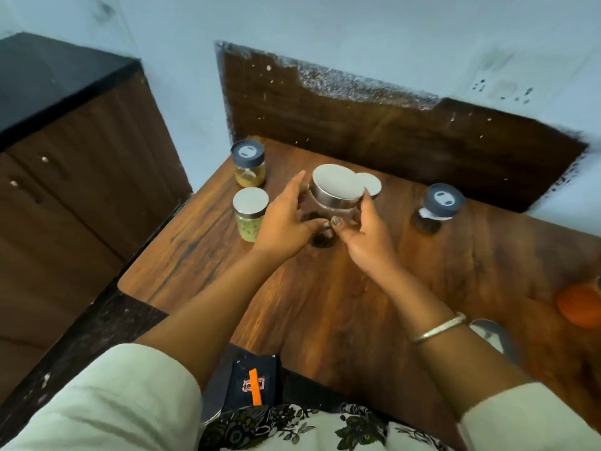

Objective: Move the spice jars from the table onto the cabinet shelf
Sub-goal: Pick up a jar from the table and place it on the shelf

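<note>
In the middle of the wooden desk point(341, 304), both hands hold one big glass jar point(335, 198) with a silver lid — the left hand point(286, 219) on one side, the right hand point(364, 232) on the other, each grip closed around it. Just left stand a green-filled jar point(249, 213) and a yellow-filled jar point(248, 162). A dark-capped jar point(437, 208) stands well apart, to the right.

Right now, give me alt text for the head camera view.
Both hands, left and right, hold a silver-lidded jar above a wooden table. Four more jars stand around it: two at left, one behind, one at right.
</note>
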`<state>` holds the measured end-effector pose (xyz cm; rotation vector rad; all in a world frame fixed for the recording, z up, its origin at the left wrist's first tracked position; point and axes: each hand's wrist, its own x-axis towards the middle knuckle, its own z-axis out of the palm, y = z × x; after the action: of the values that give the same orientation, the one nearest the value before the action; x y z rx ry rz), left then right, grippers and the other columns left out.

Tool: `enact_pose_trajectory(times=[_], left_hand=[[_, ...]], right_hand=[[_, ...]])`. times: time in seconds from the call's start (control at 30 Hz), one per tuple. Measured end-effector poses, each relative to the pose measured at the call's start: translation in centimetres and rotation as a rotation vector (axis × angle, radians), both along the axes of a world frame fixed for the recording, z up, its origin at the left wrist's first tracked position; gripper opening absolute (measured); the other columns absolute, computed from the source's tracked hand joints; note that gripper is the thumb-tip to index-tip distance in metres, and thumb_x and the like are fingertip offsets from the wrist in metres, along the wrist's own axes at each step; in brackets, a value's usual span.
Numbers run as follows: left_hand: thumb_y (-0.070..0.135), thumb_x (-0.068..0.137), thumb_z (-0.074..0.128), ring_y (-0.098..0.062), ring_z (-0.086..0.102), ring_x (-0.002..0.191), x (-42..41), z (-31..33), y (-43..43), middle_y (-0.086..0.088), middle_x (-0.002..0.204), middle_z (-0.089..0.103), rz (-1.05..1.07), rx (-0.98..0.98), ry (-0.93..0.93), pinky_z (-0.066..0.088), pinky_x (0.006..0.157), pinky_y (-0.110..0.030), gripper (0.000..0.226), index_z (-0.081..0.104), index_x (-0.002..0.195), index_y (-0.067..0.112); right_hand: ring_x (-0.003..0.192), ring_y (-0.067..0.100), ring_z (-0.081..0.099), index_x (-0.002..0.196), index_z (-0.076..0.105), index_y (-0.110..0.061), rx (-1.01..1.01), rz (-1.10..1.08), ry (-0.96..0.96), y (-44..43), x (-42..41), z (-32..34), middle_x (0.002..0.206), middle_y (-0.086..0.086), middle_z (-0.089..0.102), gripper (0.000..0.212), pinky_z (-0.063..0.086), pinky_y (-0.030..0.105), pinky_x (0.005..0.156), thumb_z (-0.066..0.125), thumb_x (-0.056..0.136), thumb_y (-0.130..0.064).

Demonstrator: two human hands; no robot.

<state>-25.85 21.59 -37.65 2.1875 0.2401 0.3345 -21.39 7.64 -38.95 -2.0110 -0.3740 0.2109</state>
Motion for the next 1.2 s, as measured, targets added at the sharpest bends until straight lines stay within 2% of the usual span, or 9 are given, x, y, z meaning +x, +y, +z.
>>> enact_pose_trajectory(times=[0.23, 0.37, 0.5, 0.63, 0.73, 0.87, 0.97, 1.1, 1.2], left_hand=[[0.031, 0.078, 0.072, -0.002, 0.042, 0.116, -0.1, 2.4, -5.5, 0.029, 0.117, 0.039, -0.199, -0.157, -0.122, 0.037, 0.098, -0.019, 0.066, 0.031, 0.129, 0.041], [0.022, 0.078, 0.073, 0.007, 0.045, 0.119, 0.0, 3.3, -7.3, 0.019, 0.134, 0.040, -0.342, -0.325, -0.081, 0.041, 0.088, -0.006, 0.078, 0.024, 0.138, 0.035], [0.003, 0.071, 0.077, 0.017, 0.049, 0.111, 0.1, 3.3, -8.9, 0.024, 0.129, 0.041, -0.414, -0.333, -0.050, 0.044, 0.083, -0.005, 0.101, 0.011, 0.143, 0.031], [0.002, 0.069, 0.077, -0.002, 0.059, 0.108, 0.4, 3.2, -9.4, 0.006, 0.128, 0.048, -0.366, -0.527, -0.064, 0.052, 0.080, -0.018, 0.098, 0.017, 0.143, 0.025], [0.024, 0.063, 0.071, -0.027, 0.059, 0.113, 0.2, 2.7, -9.4, -0.010, 0.130, 0.051, -0.364, -0.701, -0.015, 0.053, 0.088, -0.041, 0.091, 0.019, 0.138, 0.032], [0.039, 0.071, 0.065, -0.014, 0.055, 0.117, 0.0, 2.7, -9.4, 0.000, 0.132, 0.047, -0.300, -0.589, -0.003, 0.052, 0.093, -0.034, 0.081, 0.019, 0.137, 0.033], [0.056, 0.075, 0.066, -0.016, 0.044, 0.129, -0.1, 2.8, -9.4, 0.006, 0.139, 0.039, -0.213, -0.432, -0.055, 0.045, 0.103, -0.042, 0.078, 0.016, 0.135, 0.050], [0.017, 0.091, 0.056, -0.003, 0.061, 0.108, -0.4, 3.1, -9.4, 0.009, 0.124, 0.053, -0.254, -0.530, -0.086, 0.054, 0.079, -0.020, 0.064, 0.017, 0.142, 0.024], [0.021, 0.088, 0.053, -0.017, 0.063, 0.109, -0.9, 3.1, -8.9, -0.003, 0.129, 0.056, -0.262, -0.600, -0.102, 0.055, 0.077, -0.028, 0.065, 0.021, 0.144, 0.025]], right_hand=[[0.128, 0.007, 0.039, 0.147, 0.027, -0.026, 0.105, -0.019, -0.074, -6.8, -0.6, 3.4, 0.142, -0.003, 0.035, 0.070, 0.037, 0.007, 0.091, 0.064, 0.087, -0.031], [0.128, 0.013, 0.046, 0.142, 0.034, -0.030, 0.279, 0.015, 0.000, -8.8, -0.3, 3.6, 0.141, -0.001, 0.044, 0.070, 0.046, 0.029, 0.101, 0.067, 0.080, -0.040], [0.116, 0.008, 0.055, 0.136, 0.040, -0.023, 0.392, 0.010, -0.007, -10.1, -0.1, 4.4, 0.130, -0.001, 0.054, 0.070, 0.051, 0.021, 0.087, 0.066, 0.074, -0.042], [0.108, 0.001, 0.060, 0.137, 0.041, -0.021, 0.515, 0.101, 0.090, -11.0, 0.4, 4.5, 0.124, -0.001, 0.058, 0.062, 0.051, 0.017, 0.081, 0.067, 0.082, -0.031], [0.110, 0.009, 0.061, 0.128, 0.046, -0.030, 0.528, 0.222, 0.192, -11.7, 0.5, 4.2, 0.117, -0.007, 0.063, 0.054, 0.051, 0.024, 0.084, 0.064, 0.078, -0.022], [0.106, 0.011, 0.063, 0.138, 0.039, -0.025, 0.479, 0.209, 0.176, -11.3, -0.2, 4.1, 0.122, 0.000, 0.059, 0.073, 0.054, 0.026, 0.082, 0.072, 0.076, -0.003], [0.101, 0.011, 0.063, 0.138, 0.035, -0.026, 0.472, 0.151, 0.116, -10.6, -0.7, 4.5, 0.119, -0.002, 0.056, 0.079, 0.055, 0.022, 0.074, 0.075, 0.074, -0.003], [0.113, 0.008, 0.055, 0.139, 0.030, -0.031, 0.358, 0.181, 0.020, -10.4, -1.1, 4.6, 0.127, -0.005, 0.053, 0.085, 0.053, 0.017, 0.082, 0.080, 0.071, -0.016], [0.115, 0.011, 0.056, 0.143, 0.025, -0.035, 0.360, 0.230, 0.071, -10.9, -1.3, 4.4, 0.130, 0.000, 0.052, 0.089, 0.052, 0.027, 0.090, 0.078, 0.073, -0.018]])
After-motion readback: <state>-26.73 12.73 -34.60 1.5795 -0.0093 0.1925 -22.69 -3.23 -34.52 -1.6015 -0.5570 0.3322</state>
